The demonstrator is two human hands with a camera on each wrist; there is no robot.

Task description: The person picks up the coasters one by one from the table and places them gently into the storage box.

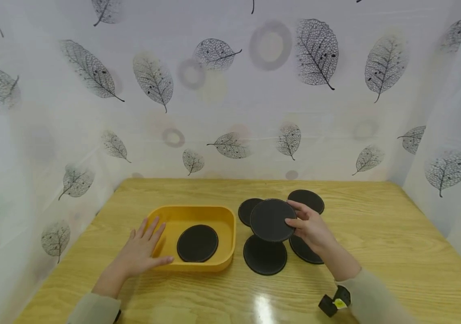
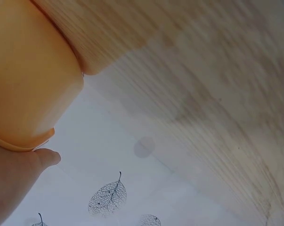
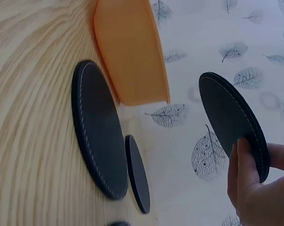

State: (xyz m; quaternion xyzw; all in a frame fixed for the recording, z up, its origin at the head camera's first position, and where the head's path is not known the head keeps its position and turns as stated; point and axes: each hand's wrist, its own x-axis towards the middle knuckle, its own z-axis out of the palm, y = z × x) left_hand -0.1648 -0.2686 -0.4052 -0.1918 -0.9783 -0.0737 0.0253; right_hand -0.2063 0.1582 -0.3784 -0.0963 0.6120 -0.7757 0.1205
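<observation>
My right hand (image 1: 311,227) pinches a round black coaster (image 1: 272,220) with stitched edging by its right side, raised above the table. In the right wrist view that held coaster (image 3: 233,120) stands tilted, thumb on one face and fingers on the other. With fingers spread, my left hand (image 1: 143,249) rests on the left end of a yellow plastic bin (image 1: 226,234). One black coaster (image 1: 197,243) lies inside the bin. The left wrist view shows the bin's outer wall (image 2: 33,70) and part of the left hand (image 2: 14,179) at its rim.
Several more black coasters lie on the wooden table (image 1: 380,234) right of the bin: a front one (image 1: 264,256), one at the back right (image 1: 306,200), one at the back left (image 1: 248,210) and one partly under the right hand (image 1: 305,251). A leaf-patterned curtain (image 1: 230,103) hangs behind.
</observation>
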